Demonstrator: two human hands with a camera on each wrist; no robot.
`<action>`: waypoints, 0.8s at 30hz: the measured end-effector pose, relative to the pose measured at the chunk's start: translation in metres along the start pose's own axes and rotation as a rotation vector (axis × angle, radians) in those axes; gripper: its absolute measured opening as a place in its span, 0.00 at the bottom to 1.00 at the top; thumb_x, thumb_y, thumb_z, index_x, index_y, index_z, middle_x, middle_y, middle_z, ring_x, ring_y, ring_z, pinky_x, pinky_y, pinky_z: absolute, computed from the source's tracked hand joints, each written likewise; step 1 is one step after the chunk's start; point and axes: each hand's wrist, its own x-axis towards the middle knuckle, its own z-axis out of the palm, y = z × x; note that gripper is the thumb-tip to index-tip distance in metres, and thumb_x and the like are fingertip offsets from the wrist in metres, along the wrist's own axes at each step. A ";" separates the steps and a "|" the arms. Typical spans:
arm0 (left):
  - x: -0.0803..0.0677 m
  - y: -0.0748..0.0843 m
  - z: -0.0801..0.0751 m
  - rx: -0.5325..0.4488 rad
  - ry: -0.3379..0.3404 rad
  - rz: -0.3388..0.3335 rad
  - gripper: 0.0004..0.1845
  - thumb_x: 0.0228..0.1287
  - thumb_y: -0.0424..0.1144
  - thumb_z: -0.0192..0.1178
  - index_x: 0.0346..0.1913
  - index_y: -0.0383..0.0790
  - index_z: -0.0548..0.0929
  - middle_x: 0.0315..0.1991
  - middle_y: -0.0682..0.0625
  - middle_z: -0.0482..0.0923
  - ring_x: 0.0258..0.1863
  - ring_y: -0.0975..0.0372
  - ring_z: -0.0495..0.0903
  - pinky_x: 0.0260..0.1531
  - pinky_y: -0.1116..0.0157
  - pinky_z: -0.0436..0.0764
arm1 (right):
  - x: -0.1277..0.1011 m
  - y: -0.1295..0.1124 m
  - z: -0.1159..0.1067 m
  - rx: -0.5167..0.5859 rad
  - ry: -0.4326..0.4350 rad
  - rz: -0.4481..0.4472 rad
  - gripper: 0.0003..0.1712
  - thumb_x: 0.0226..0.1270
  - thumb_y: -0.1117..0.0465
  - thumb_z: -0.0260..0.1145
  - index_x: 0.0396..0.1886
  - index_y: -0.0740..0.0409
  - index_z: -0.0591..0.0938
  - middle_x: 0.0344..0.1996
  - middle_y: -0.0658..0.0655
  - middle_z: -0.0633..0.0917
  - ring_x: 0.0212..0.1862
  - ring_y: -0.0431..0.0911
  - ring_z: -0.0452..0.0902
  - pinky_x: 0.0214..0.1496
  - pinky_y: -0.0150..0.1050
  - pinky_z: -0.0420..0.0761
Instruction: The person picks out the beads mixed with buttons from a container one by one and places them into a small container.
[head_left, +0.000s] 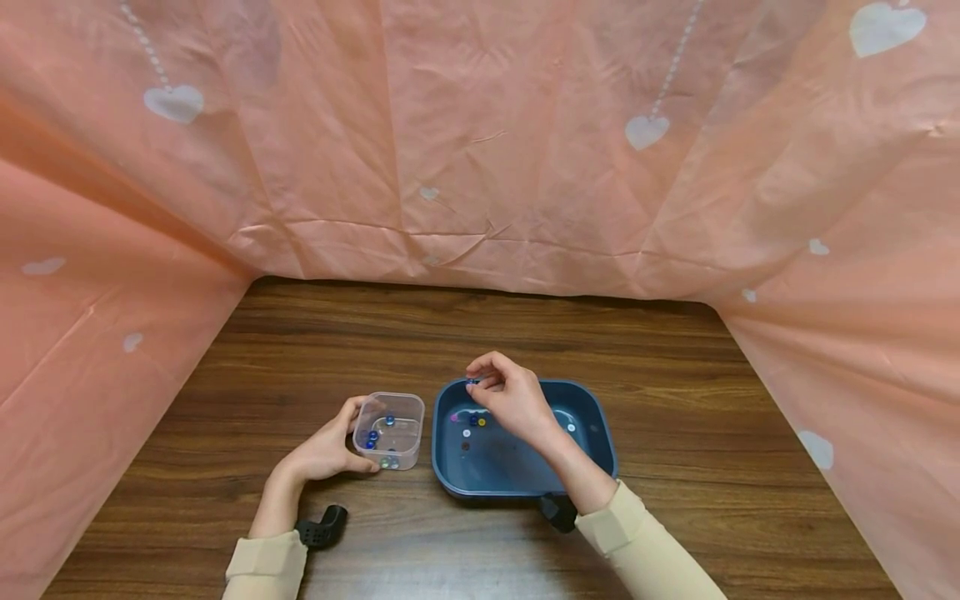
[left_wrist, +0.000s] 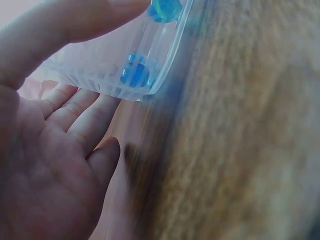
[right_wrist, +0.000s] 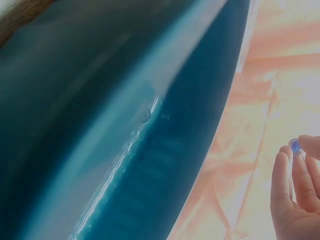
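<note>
A dark blue tray (head_left: 600, 433) lies on the wooden table with several small coloured beads (head_left: 468, 421) in it. My right hand (head_left: 510, 398) hovers over the tray's far left corner and pinches a small blue bead (right_wrist: 296, 146) between thumb and fingertips. Left of the tray stands a small clear plastic box (head_left: 390, 430) holding a few blue beads (left_wrist: 135, 74). My left hand (head_left: 330, 448) holds that box, thumb along its near side and fingers against its left wall. The tray's inner wall (right_wrist: 165, 150) fills the right wrist view.
Pink plastic sheeting with white hearts (head_left: 480, 142) walls the table at the back and on both sides. Bare wooden tabletop (head_left: 465, 333) stretches behind the box and tray. Black wrist mounts (head_left: 322, 527) sit by each sleeve.
</note>
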 end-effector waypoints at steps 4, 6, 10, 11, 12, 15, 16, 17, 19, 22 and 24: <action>0.000 0.000 0.000 -0.004 0.001 0.005 0.48 0.44 0.36 0.78 0.66 0.40 0.57 0.62 0.34 0.72 0.63 0.44 0.69 0.59 0.46 0.61 | 0.000 -0.002 0.000 0.008 -0.008 -0.008 0.11 0.61 0.68 0.70 0.43 0.58 0.82 0.39 0.56 0.86 0.38 0.43 0.81 0.43 0.38 0.80; 0.000 0.000 0.001 -0.004 0.000 0.007 0.48 0.44 0.36 0.78 0.66 0.40 0.58 0.62 0.34 0.71 0.63 0.44 0.69 0.59 0.46 0.61 | 0.000 -0.002 0.000 0.009 -0.014 -0.014 0.11 0.62 0.67 0.69 0.44 0.59 0.82 0.40 0.57 0.86 0.38 0.44 0.81 0.43 0.38 0.80; 0.000 0.000 0.000 -0.001 -0.003 0.004 0.48 0.45 0.36 0.78 0.66 0.40 0.57 0.62 0.34 0.71 0.62 0.44 0.69 0.58 0.46 0.62 | 0.000 -0.004 -0.001 0.008 -0.016 -0.022 0.11 0.62 0.67 0.69 0.44 0.58 0.82 0.40 0.56 0.86 0.39 0.44 0.81 0.44 0.38 0.80; 0.000 0.000 0.000 0.001 -0.003 0.002 0.48 0.45 0.36 0.78 0.66 0.40 0.57 0.62 0.34 0.71 0.62 0.44 0.70 0.58 0.47 0.62 | 0.000 -0.004 -0.001 0.009 -0.015 -0.024 0.11 0.62 0.67 0.69 0.44 0.57 0.82 0.40 0.55 0.86 0.39 0.44 0.81 0.44 0.38 0.80; 0.000 0.000 0.000 0.003 -0.004 -0.001 0.48 0.45 0.36 0.78 0.66 0.40 0.57 0.62 0.34 0.71 0.62 0.45 0.70 0.58 0.47 0.62 | 0.001 -0.005 -0.001 0.009 -0.014 -0.025 0.11 0.61 0.67 0.70 0.43 0.57 0.82 0.39 0.54 0.86 0.39 0.44 0.81 0.44 0.38 0.80; 0.000 0.000 0.000 0.004 -0.004 -0.006 0.48 0.45 0.36 0.78 0.66 0.41 0.57 0.62 0.34 0.71 0.62 0.44 0.69 0.58 0.47 0.62 | 0.001 -0.007 -0.001 0.013 -0.010 -0.024 0.11 0.61 0.67 0.70 0.43 0.55 0.82 0.38 0.52 0.86 0.39 0.43 0.81 0.44 0.38 0.80; 0.000 0.001 0.000 0.003 -0.004 -0.008 0.48 0.45 0.36 0.78 0.66 0.41 0.57 0.62 0.34 0.71 0.63 0.44 0.69 0.58 0.46 0.62 | 0.001 -0.008 -0.001 0.015 -0.010 -0.024 0.11 0.61 0.66 0.70 0.43 0.54 0.83 0.38 0.51 0.86 0.39 0.43 0.81 0.44 0.38 0.80; 0.000 0.001 0.000 0.003 -0.004 -0.007 0.48 0.45 0.36 0.78 0.66 0.40 0.57 0.62 0.34 0.71 0.63 0.44 0.69 0.58 0.46 0.62 | 0.001 -0.009 -0.001 0.015 -0.011 -0.028 0.11 0.61 0.66 0.70 0.43 0.55 0.83 0.38 0.51 0.86 0.39 0.42 0.81 0.43 0.38 0.80; 0.000 0.001 0.000 0.003 -0.003 -0.006 0.48 0.45 0.36 0.78 0.66 0.40 0.57 0.61 0.34 0.72 0.62 0.44 0.69 0.58 0.46 0.62 | 0.001 -0.011 -0.001 0.017 -0.014 -0.030 0.11 0.61 0.66 0.70 0.43 0.54 0.82 0.38 0.50 0.86 0.39 0.42 0.81 0.43 0.37 0.80; 0.000 0.001 0.000 0.006 -0.004 -0.002 0.48 0.45 0.36 0.78 0.66 0.40 0.57 0.60 0.35 0.73 0.60 0.46 0.71 0.58 0.47 0.63 | 0.002 -0.014 -0.001 0.019 -0.017 -0.039 0.10 0.62 0.65 0.69 0.43 0.54 0.82 0.38 0.49 0.86 0.39 0.42 0.81 0.43 0.37 0.79; 0.001 0.001 0.000 0.010 -0.006 0.003 0.48 0.45 0.36 0.78 0.65 0.40 0.58 0.60 0.35 0.73 0.59 0.46 0.72 0.57 0.48 0.64 | 0.002 -0.016 -0.001 0.024 -0.017 -0.042 0.10 0.62 0.65 0.69 0.43 0.54 0.82 0.38 0.49 0.86 0.39 0.42 0.81 0.43 0.37 0.79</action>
